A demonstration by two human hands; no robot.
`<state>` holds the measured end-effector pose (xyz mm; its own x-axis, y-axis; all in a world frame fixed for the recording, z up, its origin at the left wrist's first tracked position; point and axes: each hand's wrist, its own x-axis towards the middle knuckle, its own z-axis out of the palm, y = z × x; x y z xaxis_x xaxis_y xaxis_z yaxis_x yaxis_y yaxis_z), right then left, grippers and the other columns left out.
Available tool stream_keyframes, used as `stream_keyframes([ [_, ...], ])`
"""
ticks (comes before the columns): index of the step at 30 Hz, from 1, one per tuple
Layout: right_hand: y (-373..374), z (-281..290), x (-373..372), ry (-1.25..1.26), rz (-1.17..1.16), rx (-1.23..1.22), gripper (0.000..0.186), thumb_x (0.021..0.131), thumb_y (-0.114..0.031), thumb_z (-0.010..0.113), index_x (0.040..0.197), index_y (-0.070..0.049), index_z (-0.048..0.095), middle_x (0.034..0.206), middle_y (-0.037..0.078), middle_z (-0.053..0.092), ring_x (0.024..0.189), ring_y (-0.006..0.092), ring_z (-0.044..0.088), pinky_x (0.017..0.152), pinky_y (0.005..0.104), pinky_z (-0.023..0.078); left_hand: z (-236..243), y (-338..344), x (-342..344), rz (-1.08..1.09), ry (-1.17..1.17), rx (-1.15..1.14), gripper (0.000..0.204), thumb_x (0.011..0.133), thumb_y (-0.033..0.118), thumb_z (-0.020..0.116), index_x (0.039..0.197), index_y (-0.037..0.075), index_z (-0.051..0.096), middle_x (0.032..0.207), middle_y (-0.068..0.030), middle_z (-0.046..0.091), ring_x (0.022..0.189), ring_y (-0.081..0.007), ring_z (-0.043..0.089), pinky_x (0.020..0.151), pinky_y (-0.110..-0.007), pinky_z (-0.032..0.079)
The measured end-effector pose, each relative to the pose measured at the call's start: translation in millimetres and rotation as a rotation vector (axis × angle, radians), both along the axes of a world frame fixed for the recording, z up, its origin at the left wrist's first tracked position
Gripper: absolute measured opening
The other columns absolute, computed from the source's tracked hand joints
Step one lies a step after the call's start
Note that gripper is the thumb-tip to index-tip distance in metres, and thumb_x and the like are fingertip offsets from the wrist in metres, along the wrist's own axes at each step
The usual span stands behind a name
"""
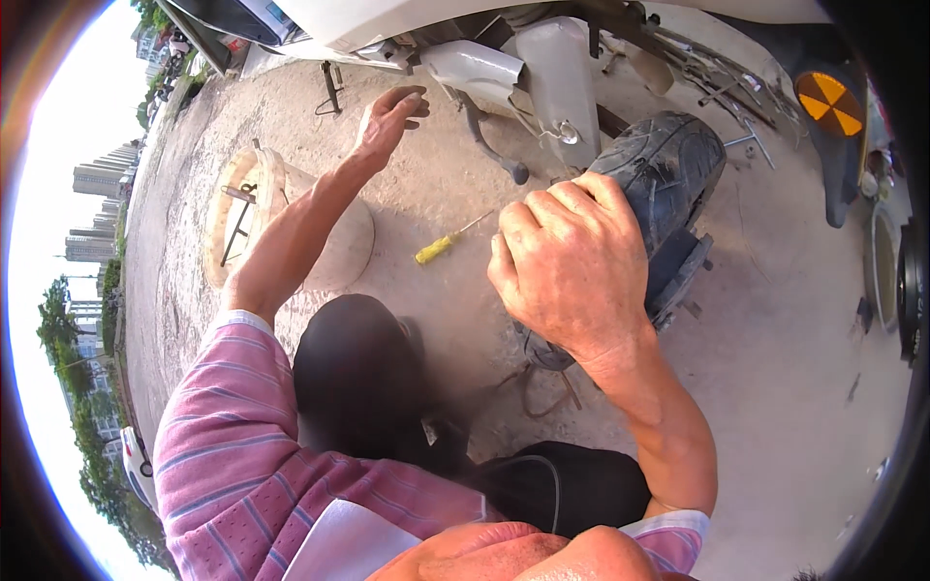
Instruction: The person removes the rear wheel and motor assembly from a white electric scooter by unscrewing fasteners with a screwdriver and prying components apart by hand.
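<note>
My left hand [391, 120] reaches forward beside the underside of a white scooter [417, 21]. Its fingers are loosely bent and apart, with nothing visible in them. Nearer to me, my right hand [573, 263] is closed, knuckles up, in front of a black tyre [668, 169]. What it grips, if anything, is hidden under the palm. Between the hands, a screwdriver with a yellow handle [435, 250] lies on the dusty ground. Past the tyre hangs a grey scooter cover or guard [560, 87], and a dark curved lever [489, 145] stands out below the body.
A whitish bucket [344, 237] lies behind my left forearm, with dark tools at its mouth. An orange round reflector [829, 104] sits on a dark flap at the far right. A T-shaped metal wrench [756, 142] lies beyond the tyre. My dark-clad knees are close below.
</note>
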<state>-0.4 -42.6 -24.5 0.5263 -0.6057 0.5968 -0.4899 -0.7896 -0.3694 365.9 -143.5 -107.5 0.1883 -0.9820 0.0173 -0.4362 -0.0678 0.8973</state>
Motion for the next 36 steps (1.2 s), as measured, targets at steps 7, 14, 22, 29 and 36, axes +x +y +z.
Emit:
stream_keyframes([
  [7,-1,7,13,0.138,-0.051,-0.043,0.015,0.073,-0.017,0.074,0.070,-0.009,0.063,0.072,0.005,0.063,0.078,0.0234,0.063,0.086,0.0394,0.048,-57,-59,2,0.094,0.493,0.055,0.041,0.105,0.030,0.055,0.137,0.005,0.059,0.126,-0.0098,0.069,0.117,-0.0220,0.066,0.096,-0.039,0.051],
  [14,-2,8,21,0.211,-0.067,-0.008,0.011,0.069,-0.013,0.075,0.073,-0.010,0.066,0.073,0.004,0.064,0.077,0.0238,0.064,0.087,0.0406,0.049,-75,-84,17,0.119,0.789,-0.109,0.038,0.101,0.038,0.056,0.124,0.010,0.067,0.112,-0.0088,0.073,0.099,-0.0246,0.070,0.086,-0.045,0.053],
  [22,-4,13,25,0.231,-0.061,-0.002,0.012,0.067,-0.012,0.075,0.074,-0.008,0.067,0.076,0.007,0.066,0.080,0.0256,0.067,0.086,0.0407,0.049,-58,-94,-1,-0.017,1.317,0.018,0.038,0.104,0.036,0.052,0.127,0.007,0.062,0.125,-0.0111,0.067,0.117,-0.0311,0.059,0.100,-0.051,0.047],
  [29,-7,10,23,0.242,-0.050,0.003,0.012,0.067,-0.012,0.075,0.075,-0.008,0.068,0.076,0.007,0.067,0.080,0.0249,0.068,0.086,0.0400,0.049,-62,-114,-4,-0.398,1.641,0.024,0.050,0.100,0.034,0.054,0.139,0.003,0.056,0.143,-0.0149,0.058,0.134,-0.0353,0.051,0.117,-0.052,0.038],
  [36,-8,12,20,0.258,-0.056,0.008,0.011,0.068,-0.013,0.075,0.076,-0.008,0.069,0.076,0.006,0.067,0.080,0.0244,0.068,0.087,0.0400,0.049,-81,-120,18,-0.500,1.520,0.067,0.053,0.096,0.039,0.059,0.139,0.008,0.057,0.140,-0.0148,0.061,0.129,-0.0376,0.057,0.103,-0.063,0.047],
])
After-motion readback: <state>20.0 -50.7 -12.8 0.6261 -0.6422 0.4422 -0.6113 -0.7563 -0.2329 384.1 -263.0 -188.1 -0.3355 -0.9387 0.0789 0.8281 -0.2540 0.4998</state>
